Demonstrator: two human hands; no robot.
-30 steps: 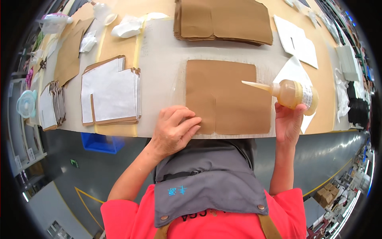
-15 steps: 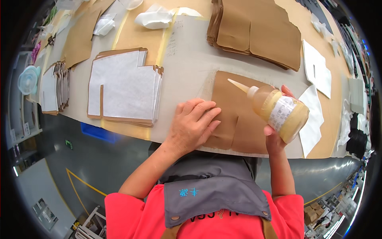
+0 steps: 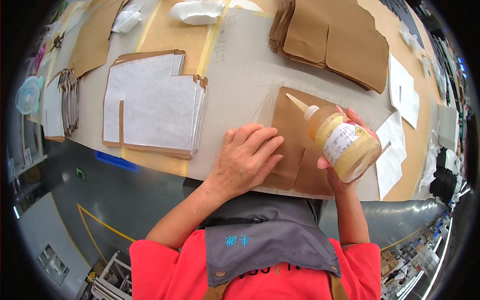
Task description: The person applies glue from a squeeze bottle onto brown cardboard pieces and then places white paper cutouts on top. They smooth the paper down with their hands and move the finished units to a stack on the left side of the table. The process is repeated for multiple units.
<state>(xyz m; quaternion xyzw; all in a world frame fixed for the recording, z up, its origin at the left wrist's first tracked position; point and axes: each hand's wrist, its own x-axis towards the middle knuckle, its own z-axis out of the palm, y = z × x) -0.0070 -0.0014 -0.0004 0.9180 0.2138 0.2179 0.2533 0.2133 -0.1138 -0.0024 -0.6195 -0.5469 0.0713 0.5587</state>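
My right hand point(image 3: 341, 182) is wrapped round a squeeze bottle point(image 3: 345, 145) of yellowish liquid with a pale label. The bottle leans over, and its long pointed nozzle point(image 3: 297, 102) reaches over the far left corner of a brown leather-like panel point(image 3: 289, 135). Whether the tip touches the panel I cannot tell. The panel lies flat before me and has a slit running in from its near edge. My left hand point(image 3: 245, 160) rests at the panel's left edge, holding nothing, its fingers stretched and a little bent. The bottle and right hand hide the panel's right part.
A pile of brown panels point(image 3: 335, 42) lies beyond the panel. To the left sit a stack of white-faced panels point(image 3: 150, 102) and a smaller stack point(image 3: 53, 107). White cut sheets point(image 3: 391, 160) lie on the right. The grey-covered table point(image 3: 240, 85) ends close to me.
The bottle has shifted slightly left, and its nozzle tip is now at the panel's far left corner. My left hand stays at the panel's left edge. The view has shifted slightly.
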